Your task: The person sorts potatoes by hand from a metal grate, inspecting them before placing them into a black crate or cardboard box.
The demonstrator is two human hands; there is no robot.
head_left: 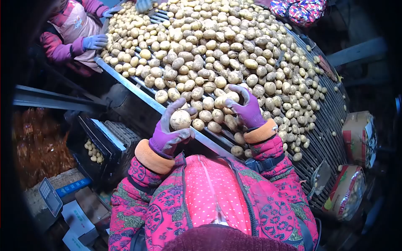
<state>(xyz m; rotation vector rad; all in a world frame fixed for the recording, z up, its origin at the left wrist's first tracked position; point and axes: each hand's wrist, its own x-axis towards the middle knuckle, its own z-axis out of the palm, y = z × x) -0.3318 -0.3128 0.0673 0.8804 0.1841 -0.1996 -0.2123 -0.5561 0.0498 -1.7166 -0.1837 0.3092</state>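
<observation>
Left hand [169, 134], purple glove: fingers curled round one pale potato [181, 119], which is lifted clear of the heap and sits just above the metal rail [138, 90] on the near edge of the belt. Right hand [248, 109], same glove: palm down on the heap, fingers spread, fingertips draped over a second potato [228, 99]. Cannot tell whether that one is gripped or only touched. The held potato lies at 9 o'clock from the right hand, near it but apart.

Potato heap [217, 46] covers the roller belt [331, 121] from 12 o'clock down to both hands (it thins toward the 3 o'clock edge, where bare rods show).

Co-worker at 10 o'clock from the left hand: pink sleeve, blue-gloved hand [95, 42] resting on potatoes at the belt's edge. Another blue glove [144, 5] sits at the top of the frame.

Below the rail, at 8 o'clock from the left hand: dark crate [97, 136] with a few potatoes inside. Weighing scale [50, 196] is farther out at 7 o'clock. One carton [360, 138] and a lower carton [345, 192] stand at 4 o'clock from the right hand, beside the belt.
</observation>
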